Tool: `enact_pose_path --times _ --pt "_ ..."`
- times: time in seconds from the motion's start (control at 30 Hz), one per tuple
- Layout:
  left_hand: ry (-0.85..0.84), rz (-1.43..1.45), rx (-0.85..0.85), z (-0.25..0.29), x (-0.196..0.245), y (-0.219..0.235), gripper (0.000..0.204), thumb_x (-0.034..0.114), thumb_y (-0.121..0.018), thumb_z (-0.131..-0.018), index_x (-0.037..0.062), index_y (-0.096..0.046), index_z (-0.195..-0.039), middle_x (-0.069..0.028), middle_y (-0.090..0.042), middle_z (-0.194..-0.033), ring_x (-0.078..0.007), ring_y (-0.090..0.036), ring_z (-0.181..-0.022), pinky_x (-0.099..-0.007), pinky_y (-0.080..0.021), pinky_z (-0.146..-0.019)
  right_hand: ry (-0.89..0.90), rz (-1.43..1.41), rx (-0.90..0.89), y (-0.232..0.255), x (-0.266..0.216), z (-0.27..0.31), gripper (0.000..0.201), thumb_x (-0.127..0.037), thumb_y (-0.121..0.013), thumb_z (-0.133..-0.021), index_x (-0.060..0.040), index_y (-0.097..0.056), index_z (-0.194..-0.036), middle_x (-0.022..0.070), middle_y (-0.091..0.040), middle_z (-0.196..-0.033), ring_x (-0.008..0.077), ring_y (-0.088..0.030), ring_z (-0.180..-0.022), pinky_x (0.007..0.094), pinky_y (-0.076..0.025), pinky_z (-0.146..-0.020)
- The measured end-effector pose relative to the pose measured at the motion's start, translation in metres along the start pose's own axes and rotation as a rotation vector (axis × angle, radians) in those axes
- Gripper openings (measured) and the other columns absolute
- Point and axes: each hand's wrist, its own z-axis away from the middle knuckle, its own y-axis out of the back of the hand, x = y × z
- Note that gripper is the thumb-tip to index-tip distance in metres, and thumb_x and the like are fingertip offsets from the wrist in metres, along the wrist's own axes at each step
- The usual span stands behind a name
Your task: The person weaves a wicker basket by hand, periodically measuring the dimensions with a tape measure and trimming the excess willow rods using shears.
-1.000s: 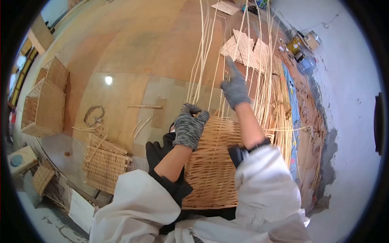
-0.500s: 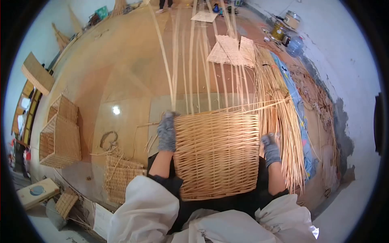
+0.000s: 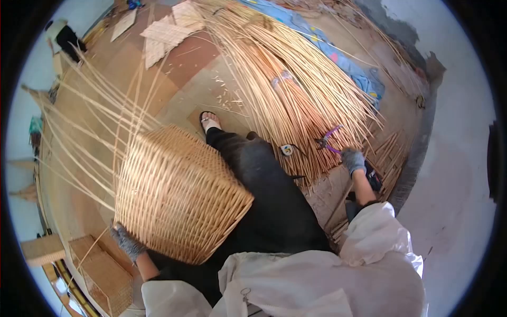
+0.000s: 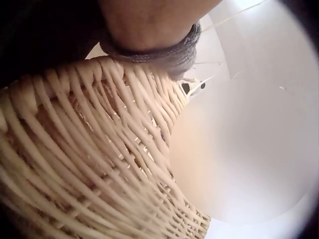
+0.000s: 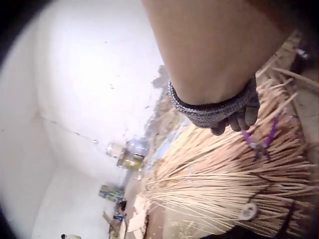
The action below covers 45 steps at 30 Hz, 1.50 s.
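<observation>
A partly woven wicker basket point(image 3: 174, 185) leans to the left over the person's lap, long loose rods point(image 3: 103, 105) fanning out from its far side. The gloved left hand point(image 3: 127, 243) holds the basket by its near left edge; in the left wrist view the wickerwork hides its fingers behind the grey cuff point(image 4: 149, 55). Away to the right, the gloved right hand point(image 3: 353, 159) reaches down to purple-handled pruning shears point(image 3: 328, 140) lying on cut rods. Its fingers point(image 5: 233, 122) hang loosely, the tips right at the ends of the spread handles point(image 5: 271, 130).
Beside the right leg point(image 3: 269, 179) lies a big bundle of peeled rods point(image 3: 296, 79), with a tape measure point(image 3: 288, 150) on it. A blue cloth point(image 3: 338, 53) runs along its far side. Woven panels point(image 3: 166, 34) lie farther back. Another person point(image 3: 66, 39) stands far left.
The head view has turned right. The basket has swung left and tipped with the left hand at its edge. From beside the basket, the right hand has moved out to the shears.
</observation>
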Motion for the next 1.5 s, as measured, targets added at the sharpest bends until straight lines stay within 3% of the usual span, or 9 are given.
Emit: enact_pose_path --times 0.17,0.37,0.5,0.67,0.93,1.0,1.17,1.43,1.5 --pt "0.063 0.099 -0.05 -0.013 -0.008 0.009 0.049 0.032 -0.05 -0.092 0.0037 -0.041 -0.13 -0.0119 -0.05 -0.123 -0.0227 -0.051 -0.108 -0.034 -0.042 -0.091 -0.398 -0.836 -0.451 -0.068 -0.072 0.069 0.033 -0.028 -0.063 -0.076 -0.0094 -0.065 -0.104 0.0149 -0.067 -0.095 0.0296 -0.065 -0.083 0.0365 -0.051 -0.075" --pt "0.266 -0.049 0.111 -0.024 0.002 0.001 0.045 0.033 -0.053 -0.09 0.0077 -0.046 -0.127 -0.0085 -0.053 -0.121 -0.022 -0.05 -0.109 -0.0352 -0.043 -0.091 0.039 -0.721 0.296 -0.086 -0.158 -0.031 0.055 -0.032 -0.062 -0.079 -0.0094 -0.048 -0.127 0.0166 -0.051 -0.127 0.0284 -0.052 -0.115 0.0393 -0.039 -0.098" --pt "0.079 0.221 -0.011 -0.001 0.021 -0.02 0.043 0.029 -0.056 -0.089 0.0036 -0.047 -0.122 -0.0095 -0.055 -0.115 -0.023 -0.052 -0.105 -0.0375 -0.044 -0.091 0.016 -0.667 -0.441 -0.051 -0.198 -0.114 0.036 -0.029 -0.04 -0.091 -0.0098 -0.056 -0.117 0.0165 -0.059 -0.114 0.032 -0.056 -0.105 0.0393 -0.045 -0.09" --pt "0.096 0.294 0.055 0.027 0.053 -0.039 0.045 0.018 -0.059 -0.088 0.0008 -0.044 -0.126 -0.0103 -0.053 -0.115 -0.0203 -0.051 -0.104 -0.0332 -0.043 -0.093 0.014 -0.633 -0.413 -0.069 -0.177 -0.114 0.038 -0.033 -0.042 -0.091 -0.0084 -0.056 -0.116 0.0165 -0.06 -0.108 0.0305 -0.057 -0.1 0.0396 -0.045 -0.087" --pt "-0.033 0.351 -0.008 0.039 0.049 -0.059 0.046 0.008 -0.058 -0.087 0.0005 -0.041 -0.129 -0.0088 -0.049 -0.116 -0.0166 -0.048 -0.105 -0.0283 -0.04 -0.093 -0.531 -2.488 -0.451 -0.003 -0.111 -0.062 0.044 -0.041 -0.045 -0.09 -0.006 -0.055 -0.116 0.0166 -0.061 -0.1 0.0282 -0.058 -0.093 0.0401 -0.046 -0.084" --pt "-0.105 0.289 0.011 0.025 0.018 -0.06 0.046 0.009 -0.058 -0.087 0.0004 -0.041 -0.129 -0.009 -0.05 -0.116 -0.0163 -0.048 -0.105 -0.0278 -0.04 -0.093 0.006 -1.43 0.105 -0.04 -0.049 -0.066 0.047 -0.039 -0.047 -0.089 -0.0035 -0.052 -0.119 0.0133 -0.06 -0.099 0.0249 -0.058 -0.089 0.0402 -0.046 -0.084" --pt "-0.041 0.217 0.02 -0.009 0.0 -0.065 0.047 0.011 -0.06 -0.087 -0.001 -0.042 -0.128 -0.0113 -0.052 -0.117 -0.0181 -0.05 -0.104 -0.0271 -0.041 -0.091 0.256 -2.247 -0.109 0.247 -0.112 0.035 0.04 -0.03 -0.056 -0.086 -0.0069 -0.051 -0.118 0.0121 -0.063 -0.091 0.0215 -0.059 -0.09 0.0427 -0.049 -0.081" --pt "0.071 -0.424 -0.024 0.038 0.031 -0.063 0.045 0.02 -0.06 -0.088 -0.0038 -0.045 -0.123 -0.0155 -0.057 -0.114 -0.0241 -0.055 -0.103 -0.033 -0.046 -0.085 0.914 -1.265 0.122 0.34 -0.285 0.105 0.032 -0.04 -0.061 -0.082 -0.0116 -0.066 -0.094 0.0139 -0.051 -0.118 0.0266 -0.058 -0.1 0.0343 -0.048 -0.084" --pt "-0.583 -0.707 0.174 0.086 0.062 -0.061 0.038 0.019 -0.058 -0.089 -0.0029 -0.048 -0.119 -0.0165 -0.06 -0.107 -0.0279 -0.058 -0.096 -0.0353 -0.048 -0.082 1.036 -1.107 0.311 0.343 -0.306 0.111 0.027 -0.032 -0.065 -0.079 -0.0134 -0.064 -0.099 0.0125 -0.05 -0.12 0.0239 -0.059 -0.097 0.0333 -0.051 -0.081"
